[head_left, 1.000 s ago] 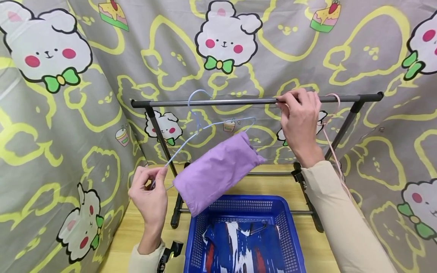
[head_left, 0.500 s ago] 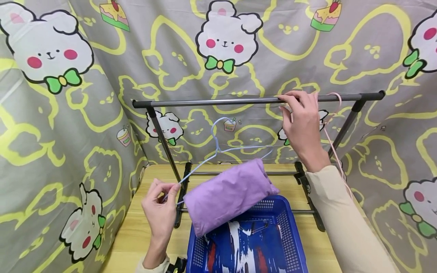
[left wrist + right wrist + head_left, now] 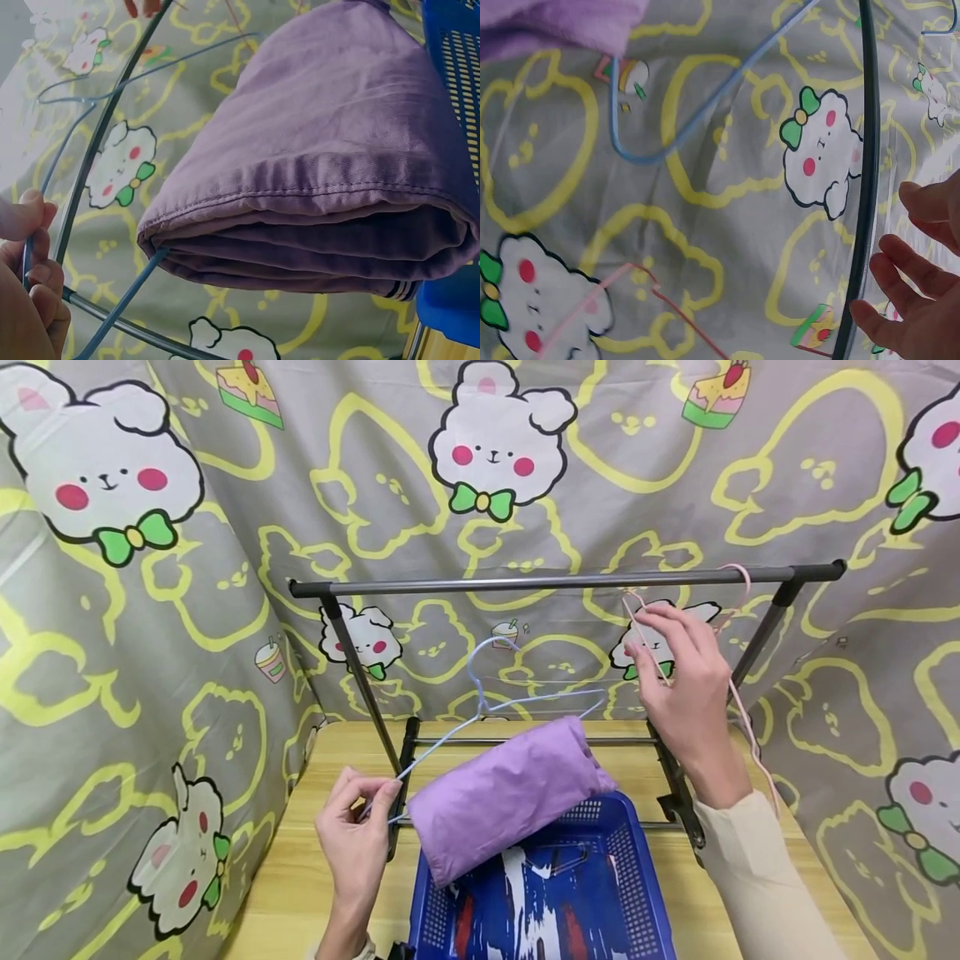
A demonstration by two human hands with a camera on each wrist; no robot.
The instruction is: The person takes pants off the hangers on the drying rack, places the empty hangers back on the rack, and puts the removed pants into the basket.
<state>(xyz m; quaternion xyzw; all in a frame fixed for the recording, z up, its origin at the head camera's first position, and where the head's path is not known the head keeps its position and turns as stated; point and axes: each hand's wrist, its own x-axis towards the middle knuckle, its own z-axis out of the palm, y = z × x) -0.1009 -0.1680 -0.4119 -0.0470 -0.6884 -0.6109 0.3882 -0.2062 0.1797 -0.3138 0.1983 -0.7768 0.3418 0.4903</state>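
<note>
My left hand (image 3: pixel 356 835) pinches the left end of a light blue wire hanger (image 3: pixel 442 743). Over the hanger's lower bar hangs a folded purple garment (image 3: pixel 510 793); its stitched hem and inner layers show in the left wrist view. The hanger's hook sits below the black rail (image 3: pixel 480 583), apart from it. My right hand (image 3: pixel 686 681) is just below the rail, in front of a pink hanger (image 3: pixel 744 718) hooked on its right part. Its fingers are loosely spread in the right wrist view, with nothing between them.
Under the purple garment stands a blue perforated basket (image 3: pixel 651 877) holding a blue, white and red garment (image 3: pixel 525 910). The rack's legs and lower bars stand on the wooden table (image 3: pixel 277 893). A patterned curtain (image 3: pixel 637 410) hangs behind and on both sides.
The blue hanger and purple garment have moved down and right with my left hand, and the hook has dropped below the rail. My right hand has come off the rail, downward.
</note>
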